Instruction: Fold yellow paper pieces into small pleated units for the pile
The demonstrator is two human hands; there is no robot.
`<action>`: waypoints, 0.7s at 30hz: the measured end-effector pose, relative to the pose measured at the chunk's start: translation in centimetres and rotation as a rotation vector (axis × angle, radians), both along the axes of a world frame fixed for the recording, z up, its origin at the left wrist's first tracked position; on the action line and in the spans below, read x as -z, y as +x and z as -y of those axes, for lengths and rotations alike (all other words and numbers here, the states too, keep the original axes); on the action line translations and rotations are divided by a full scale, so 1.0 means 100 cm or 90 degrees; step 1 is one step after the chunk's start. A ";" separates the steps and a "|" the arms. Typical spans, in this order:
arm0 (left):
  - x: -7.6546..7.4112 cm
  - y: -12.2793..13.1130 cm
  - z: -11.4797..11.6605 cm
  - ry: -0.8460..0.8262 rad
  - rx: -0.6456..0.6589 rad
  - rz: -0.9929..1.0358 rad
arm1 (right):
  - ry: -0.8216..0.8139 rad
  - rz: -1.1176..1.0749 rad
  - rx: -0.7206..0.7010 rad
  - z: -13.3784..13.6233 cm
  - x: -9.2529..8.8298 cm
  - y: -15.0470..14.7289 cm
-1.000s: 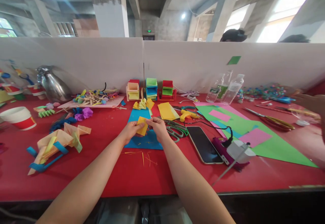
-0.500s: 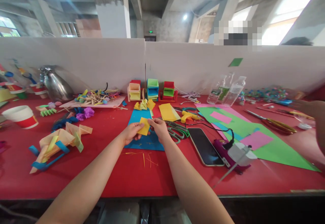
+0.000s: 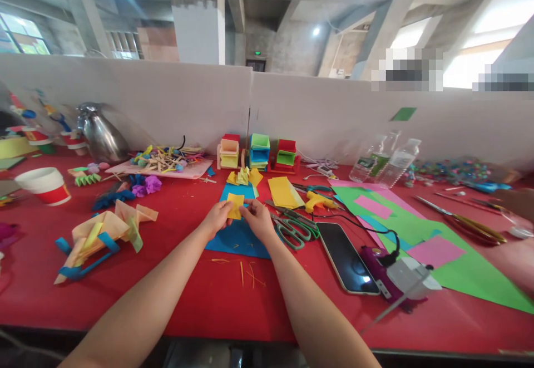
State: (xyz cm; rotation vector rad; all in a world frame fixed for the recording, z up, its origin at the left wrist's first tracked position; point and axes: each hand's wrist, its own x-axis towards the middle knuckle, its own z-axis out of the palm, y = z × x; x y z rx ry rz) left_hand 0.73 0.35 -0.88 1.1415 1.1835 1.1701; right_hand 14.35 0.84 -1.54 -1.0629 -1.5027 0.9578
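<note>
Left hand (image 3: pixel 217 217) and right hand (image 3: pixel 257 220) are pinching the yellow paper square (image 3: pixel 236 205) over the blue sheet (image 3: pixel 237 238) | fingers gripping its edges | further creasing is probably calling for even pressure.

Bare left grip (image 3: pixel 217 219), bare right grip (image 3: pixel 259 221), left forearm (image 3: pixel 150 295) and right forearm (image 3: pixel 306 301) uncovered, slim wrists.

A craft workshop in a bare concrete hall: a red counter (image 3: pixel 200 295) behind a white partition (image 3: pixel 167 106), littered with coloured paper (image 3: pixel 471 268), scissors (image 3: pixel 294 230) and a glue gun (image 3: pixel 319 201).
</note>
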 end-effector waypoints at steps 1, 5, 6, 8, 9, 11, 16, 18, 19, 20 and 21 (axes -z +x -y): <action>0.000 0.001 0.000 0.008 -0.007 -0.006 | 0.004 0.003 0.002 0.000 0.000 0.000; -0.002 0.004 0.001 0.035 -0.020 -0.024 | 0.022 0.010 0.008 -0.001 -0.002 -0.001; -0.003 0.004 0.001 0.039 -0.022 -0.027 | 0.026 0.010 0.010 0.000 -0.002 -0.001; -0.004 0.005 0.002 0.046 -0.023 -0.028 | 0.032 0.008 0.016 0.000 -0.003 -0.001; -0.004 0.006 0.002 0.047 -0.023 -0.027 | 0.035 0.006 0.017 0.000 -0.003 -0.002; -0.005 0.006 0.002 0.046 -0.019 -0.024 | 0.037 -0.003 0.018 0.000 -0.004 -0.003; -0.006 0.007 0.004 0.031 0.003 -0.013 | 0.012 -0.037 -0.005 0.000 -0.003 -0.002; -0.007 0.008 0.004 0.027 0.013 -0.010 | -0.011 -0.054 -0.028 0.000 -0.004 -0.001; -0.007 0.008 0.004 0.026 0.019 -0.009 | -0.022 -0.063 -0.039 0.001 -0.004 0.000; -0.007 0.008 0.005 0.027 0.024 -0.009 | -0.034 -0.073 -0.049 0.002 -0.005 0.001; -0.007 0.008 0.005 0.027 0.031 -0.009 | -0.045 -0.083 -0.056 0.003 -0.006 0.002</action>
